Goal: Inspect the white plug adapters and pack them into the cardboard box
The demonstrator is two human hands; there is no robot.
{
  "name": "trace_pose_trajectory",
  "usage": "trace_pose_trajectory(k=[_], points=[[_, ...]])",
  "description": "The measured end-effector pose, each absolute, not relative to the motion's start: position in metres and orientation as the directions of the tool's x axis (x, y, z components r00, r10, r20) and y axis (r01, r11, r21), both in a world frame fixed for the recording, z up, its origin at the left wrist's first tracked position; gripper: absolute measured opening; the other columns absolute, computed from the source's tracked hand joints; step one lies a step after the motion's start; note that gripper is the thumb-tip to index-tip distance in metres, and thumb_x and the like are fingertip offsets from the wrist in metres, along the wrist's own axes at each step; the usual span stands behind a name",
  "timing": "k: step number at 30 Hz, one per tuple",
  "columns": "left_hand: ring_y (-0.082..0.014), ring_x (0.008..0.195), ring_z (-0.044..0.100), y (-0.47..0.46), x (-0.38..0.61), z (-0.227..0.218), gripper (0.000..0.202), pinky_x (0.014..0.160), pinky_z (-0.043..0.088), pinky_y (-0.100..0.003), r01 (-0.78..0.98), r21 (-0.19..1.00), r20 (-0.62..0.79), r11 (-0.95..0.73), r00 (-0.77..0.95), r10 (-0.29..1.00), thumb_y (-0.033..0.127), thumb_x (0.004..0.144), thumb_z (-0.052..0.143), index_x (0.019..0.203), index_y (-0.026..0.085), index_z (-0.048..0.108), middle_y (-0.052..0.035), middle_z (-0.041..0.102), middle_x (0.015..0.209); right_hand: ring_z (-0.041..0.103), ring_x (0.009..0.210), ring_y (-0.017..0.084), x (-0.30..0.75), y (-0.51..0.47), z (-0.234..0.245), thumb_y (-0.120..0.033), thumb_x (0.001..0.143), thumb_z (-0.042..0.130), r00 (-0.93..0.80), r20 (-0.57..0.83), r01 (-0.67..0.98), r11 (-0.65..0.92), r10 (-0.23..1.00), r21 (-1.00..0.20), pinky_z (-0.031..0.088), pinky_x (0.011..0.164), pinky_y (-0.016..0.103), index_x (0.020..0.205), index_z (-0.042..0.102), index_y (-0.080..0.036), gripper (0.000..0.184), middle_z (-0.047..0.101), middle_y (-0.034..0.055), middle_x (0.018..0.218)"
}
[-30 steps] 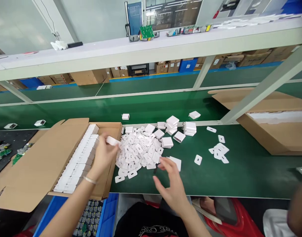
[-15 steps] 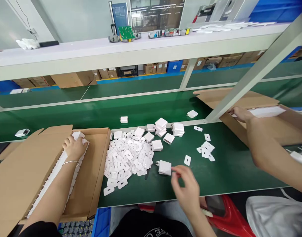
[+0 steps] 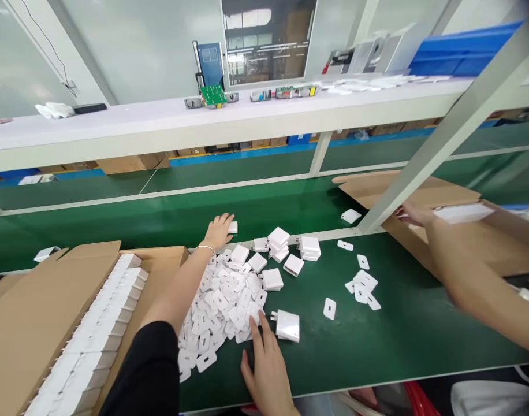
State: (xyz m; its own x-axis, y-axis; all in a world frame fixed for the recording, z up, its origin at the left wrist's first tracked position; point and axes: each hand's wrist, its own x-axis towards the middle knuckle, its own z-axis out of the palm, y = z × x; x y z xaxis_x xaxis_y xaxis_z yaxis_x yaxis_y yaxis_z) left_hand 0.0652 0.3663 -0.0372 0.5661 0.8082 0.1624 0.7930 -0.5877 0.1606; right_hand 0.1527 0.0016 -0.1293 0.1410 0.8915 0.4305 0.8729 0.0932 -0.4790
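My left hand (image 3: 219, 232) reaches over the green conveyor belt, fingers stretched and apart, against a small white plug charger (image 3: 233, 227) whose far part it hides. My right hand (image 3: 267, 363) is open, its fingertips at the near right edge of a heap of white faceplates (image 3: 221, 303) with slots; whether it touches one I cannot tell. Just right of its fingers lies a pair of stacked chargers (image 3: 287, 325) with prongs pointing left. More white charger housings (image 3: 278, 240) stand in small stacks behind the heap.
An open cardboard box (image 3: 164, 268) with rows of white chargers (image 3: 91, 341) is at left. Another cardboard box (image 3: 438, 231) is at right, with a co-worker's arm (image 3: 459, 248) reaching into it. Loose faceplates (image 3: 362, 283) lie right of centre. A slanted white post (image 3: 446, 115) crosses the right.
My left hand has left the cardboard box and moved right and forward to the charger on the belt. My right hand has shifted left from the stacked chargers to the heap. Belt chargers have moved right.
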Motion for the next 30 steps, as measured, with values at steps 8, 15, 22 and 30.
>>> trace_pose_trajectory(k=[8,15,22,30], points=[[-0.0270,0.114,0.063,0.369,0.109,-0.028,0.034,0.101,0.053,-0.048,0.673,0.357,0.204,-0.648,0.621,0.757,0.021,0.095,0.065,0.128,0.014,0.060,-0.0131,0.063,0.127,0.075,0.109,0.034,0.159,0.005,-0.142,-0.011,0.098,0.044,0.128,0.483,0.851,0.154,0.866,-0.502,0.069,0.075,0.044,0.121,0.062,-0.026,0.033,0.064,0.0117,0.144],[-0.0247,0.130,0.055,0.254,0.056,0.033,0.060,0.104,0.053,-0.037,0.473,0.498,0.421,-0.727,0.601,0.679,0.022,0.097,0.057,0.153,0.026,0.035,-0.0146,0.041,0.149,0.076,0.105,0.031,0.156,0.003,-0.125,-0.008,0.099,0.044,0.184,0.565,0.815,0.197,0.804,-0.545,0.069,0.080,0.045,0.119,0.062,-0.022,0.031,0.072,0.0142,0.127],[-0.0273,0.128,0.054,0.133,0.007,0.060,0.053,0.109,0.047,-0.045,0.312,0.535,0.581,-0.785,0.538,0.611,0.014,0.090,0.068,0.137,0.028,0.047,-0.0116,0.048,0.134,0.075,0.105,0.025,0.158,-0.002,-0.124,-0.010,0.101,0.051,0.225,0.602,0.726,0.280,0.766,-0.628,0.065,0.085,0.038,0.109,0.062,-0.020,0.018,0.071,0.0130,0.117],[-0.0275,0.139,0.047,0.090,-0.004,0.046,0.052,0.116,0.040,-0.049,0.169,0.697,0.545,-0.697,0.507,0.668,0.013,0.095,0.065,0.137,0.031,0.040,-0.0122,0.049,0.145,0.071,0.092,0.020,0.156,-0.006,-0.092,-0.011,0.099,0.059,0.321,0.673,0.560,0.440,0.667,-0.703,0.060,0.078,0.032,0.102,0.064,-0.020,0.011,0.068,0.0086,0.100]])
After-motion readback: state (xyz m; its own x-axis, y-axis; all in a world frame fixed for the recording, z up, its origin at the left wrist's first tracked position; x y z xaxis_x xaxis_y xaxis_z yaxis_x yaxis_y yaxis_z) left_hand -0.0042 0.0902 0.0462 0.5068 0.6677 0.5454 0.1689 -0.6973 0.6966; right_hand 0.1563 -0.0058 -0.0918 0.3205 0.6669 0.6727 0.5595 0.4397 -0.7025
